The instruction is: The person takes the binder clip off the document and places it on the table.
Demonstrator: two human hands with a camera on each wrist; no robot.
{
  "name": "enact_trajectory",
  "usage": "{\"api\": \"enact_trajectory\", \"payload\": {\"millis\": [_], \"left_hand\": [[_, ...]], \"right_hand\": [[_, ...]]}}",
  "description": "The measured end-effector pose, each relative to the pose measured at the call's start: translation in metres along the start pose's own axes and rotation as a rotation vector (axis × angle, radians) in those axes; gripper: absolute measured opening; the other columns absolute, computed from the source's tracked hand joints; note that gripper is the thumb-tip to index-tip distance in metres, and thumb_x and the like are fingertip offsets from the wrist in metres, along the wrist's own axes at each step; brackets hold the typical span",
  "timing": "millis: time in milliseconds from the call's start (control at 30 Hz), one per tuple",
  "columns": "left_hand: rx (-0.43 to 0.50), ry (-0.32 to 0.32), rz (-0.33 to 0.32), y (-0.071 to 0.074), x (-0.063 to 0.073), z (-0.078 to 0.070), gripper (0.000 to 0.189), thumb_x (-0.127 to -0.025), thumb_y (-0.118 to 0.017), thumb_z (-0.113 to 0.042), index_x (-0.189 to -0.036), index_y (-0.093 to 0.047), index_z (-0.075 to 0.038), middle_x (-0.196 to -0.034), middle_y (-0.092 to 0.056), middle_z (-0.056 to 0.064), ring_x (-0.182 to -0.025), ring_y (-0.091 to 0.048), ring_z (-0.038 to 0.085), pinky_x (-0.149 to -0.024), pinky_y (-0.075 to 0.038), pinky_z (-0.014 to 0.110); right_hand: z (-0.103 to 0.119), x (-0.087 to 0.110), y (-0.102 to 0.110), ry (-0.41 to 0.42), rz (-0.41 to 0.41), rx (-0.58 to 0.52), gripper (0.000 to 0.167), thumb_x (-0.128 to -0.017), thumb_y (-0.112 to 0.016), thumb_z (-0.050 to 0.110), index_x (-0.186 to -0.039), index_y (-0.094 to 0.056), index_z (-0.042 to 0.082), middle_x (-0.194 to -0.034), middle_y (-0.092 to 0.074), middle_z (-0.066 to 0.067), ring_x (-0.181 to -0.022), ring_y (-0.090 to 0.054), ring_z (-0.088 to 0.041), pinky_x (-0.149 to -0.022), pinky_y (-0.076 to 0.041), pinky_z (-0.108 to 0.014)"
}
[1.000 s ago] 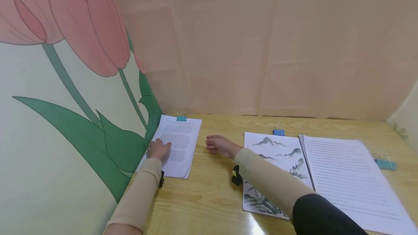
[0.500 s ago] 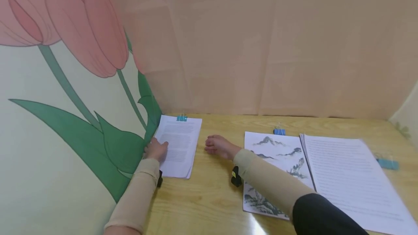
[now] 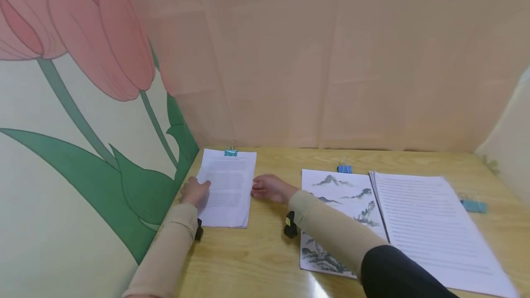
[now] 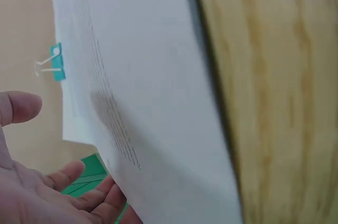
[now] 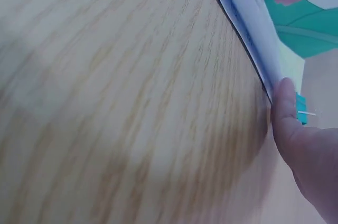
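Observation:
A stack of printed paper sheets (image 3: 229, 190) lies on the table at the left, a teal binder clip (image 3: 231, 152) at its top edge. My left hand (image 3: 194, 191) is at the stack's left edge; in the left wrist view its fingers (image 4: 108, 203) are loosely bent, the tips against that edge and the thumb held away. On the opposite side my right hand (image 3: 271, 188) meets the right edge. In the right wrist view its thumb (image 5: 285, 102) lies along the sheets near the clip (image 5: 301, 109); the other fingers are hidden there.
Right of my hands lies a sheet with a mountain ink painting (image 3: 331, 256), a blue binder clip (image 3: 344, 169) above it. Beside it is a larger lined paper stack (image 3: 430, 224) with another teal clip (image 3: 474, 206). A tulip-painted wall (image 3: 83, 151) borders the table's left side.
My left hand has slid from the top of the stack to its left edge. My right hand, formerly apart from the sheets, is now at their right edge. The view has turned slightly.

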State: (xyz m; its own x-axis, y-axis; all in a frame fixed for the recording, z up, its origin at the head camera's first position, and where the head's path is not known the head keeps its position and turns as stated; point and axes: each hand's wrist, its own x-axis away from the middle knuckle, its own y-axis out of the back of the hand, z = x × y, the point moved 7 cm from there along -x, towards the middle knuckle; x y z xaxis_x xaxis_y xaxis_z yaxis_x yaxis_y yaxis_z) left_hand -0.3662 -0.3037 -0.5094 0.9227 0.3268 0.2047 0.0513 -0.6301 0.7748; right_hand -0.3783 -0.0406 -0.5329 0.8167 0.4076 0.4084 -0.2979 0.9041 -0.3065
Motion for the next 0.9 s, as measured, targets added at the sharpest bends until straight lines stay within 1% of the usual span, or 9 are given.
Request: {"api": "enact_trajectory", "payload": {"millis": [100, 233, 367, 467, 533, 633, 700, 767, 900], "left_hand": [[0.012, 0.006, 0.008, -0.002, -0.001, 0.001, 0.072, -0.098, -0.051, -0.035, -0.146, -0.034, 0.015, -0.145, -0.039, 0.040, -0.135, -0.033, 0.055, -0.110, -0.027, 0.069], [0.043, -0.004, 0.010, 0.000, 0.000, 0.001, 0.069, -0.097, -0.051, -0.031, -0.143, -0.035, 0.018, -0.143, -0.041, 0.041, -0.134, -0.038, 0.055, -0.112, -0.030, 0.065], [0.137, -0.020, 0.042, 0.002, 0.001, 0.003, 0.068, -0.098, -0.049, -0.025, -0.143, -0.032, 0.024, -0.145, -0.039, 0.043, -0.137, -0.038, 0.054, -0.116, -0.031, 0.057], [0.196, -0.022, 0.083, 0.000, -0.001, 0.005, 0.067, -0.098, -0.048, -0.022, -0.144, -0.031, 0.024, -0.147, -0.036, 0.043, -0.140, -0.035, 0.053, -0.119, -0.028, 0.054], [0.206, -0.021, 0.100, -0.002, -0.002, 0.005, 0.066, -0.097, -0.048, -0.021, -0.143, -0.033, 0.024, -0.147, -0.038, 0.042, -0.138, -0.037, 0.052, -0.118, -0.029, 0.053], [0.220, -0.006, 0.128, -0.006, -0.002, 0.005, 0.062, -0.097, -0.048, -0.020, -0.142, -0.037, 0.023, -0.145, -0.041, 0.041, -0.136, -0.040, 0.051, -0.117, -0.031, 0.054], [0.241, 0.021, 0.154, -0.010, -0.003, 0.006, 0.060, -0.098, -0.048, -0.019, -0.142, -0.039, 0.022, -0.144, -0.043, 0.039, -0.134, -0.043, 0.049, -0.116, -0.033, 0.053], [0.241, 0.048, 0.187, -0.013, -0.004, 0.008, 0.058, -0.100, -0.048, -0.019, -0.143, -0.040, 0.019, -0.141, -0.046, 0.036, -0.130, -0.047, 0.046, -0.113, -0.037, 0.052], [0.193, 0.061, 0.246, -0.015, -0.005, 0.008, 0.050, -0.103, -0.047, -0.019, -0.137, -0.048, 0.017, -0.123, -0.057, 0.028, -0.110, -0.057, 0.036, -0.098, -0.048, 0.047]], "right_hand": [[-0.005, -0.001, 0.004, -0.016, -0.022, -0.019, 0.033, -0.105, -0.050, 0.005, -0.132, -0.051, -0.013, -0.112, -0.061, -0.019, -0.099, -0.063, -0.025, -0.098, -0.053, -0.037], [-0.008, -0.002, 0.008, -0.022, -0.029, 0.016, 0.029, -0.105, -0.052, 0.006, -0.127, -0.055, -0.013, -0.102, -0.065, -0.013, -0.087, -0.063, -0.018, -0.082, -0.054, -0.027], [-0.010, -0.003, 0.010, -0.031, -0.031, 0.032, 0.024, -0.105, -0.054, 0.007, -0.121, -0.058, -0.010, -0.092, -0.065, -0.009, -0.081, -0.060, -0.015, -0.074, -0.051, -0.023], [-0.010, -0.001, 0.012, -0.042, -0.036, 0.048, 0.017, -0.105, -0.055, 0.010, -0.111, -0.061, -0.004, -0.086, -0.063, -0.006, -0.077, -0.058, -0.014, -0.069, -0.049, -0.022], [-0.010, -0.001, 0.014, -0.058, -0.034, 0.059, 0.014, -0.105, -0.055, 0.011, -0.101, -0.062, 0.000, -0.080, -0.060, -0.004, -0.072, -0.055, -0.011, -0.064, -0.046, -0.020], [-0.010, 0.000, 0.015, -0.066, -0.029, 0.096, 0.019, -0.106, -0.053, 0.011, -0.089, -0.059, 0.005, -0.072, -0.054, 0.000, -0.064, -0.048, -0.009, -0.058, -0.041, -0.018], [-0.008, 0.000, 0.017, -0.054, -0.038, 0.138, 0.022, -0.106, -0.052, 0.010, -0.085, -0.057, 0.006, -0.070, -0.050, 0.001, -0.061, -0.045, -0.008, -0.056, -0.038, -0.018], [-0.007, 0.000, 0.020, -0.034, -0.049, 0.198, 0.024, -0.106, -0.050, 0.009, -0.083, -0.056, 0.007, -0.069, -0.049, 0.000, -0.062, -0.044, -0.010, -0.056, -0.037, -0.020], [-0.004, 0.001, 0.025, 0.016, -0.063, 0.382, 0.023, -0.105, -0.049, 0.009, -0.083, -0.055, 0.008, -0.072, -0.050, -0.003, -0.066, -0.047, -0.014, -0.059, -0.039, -0.024]]}}
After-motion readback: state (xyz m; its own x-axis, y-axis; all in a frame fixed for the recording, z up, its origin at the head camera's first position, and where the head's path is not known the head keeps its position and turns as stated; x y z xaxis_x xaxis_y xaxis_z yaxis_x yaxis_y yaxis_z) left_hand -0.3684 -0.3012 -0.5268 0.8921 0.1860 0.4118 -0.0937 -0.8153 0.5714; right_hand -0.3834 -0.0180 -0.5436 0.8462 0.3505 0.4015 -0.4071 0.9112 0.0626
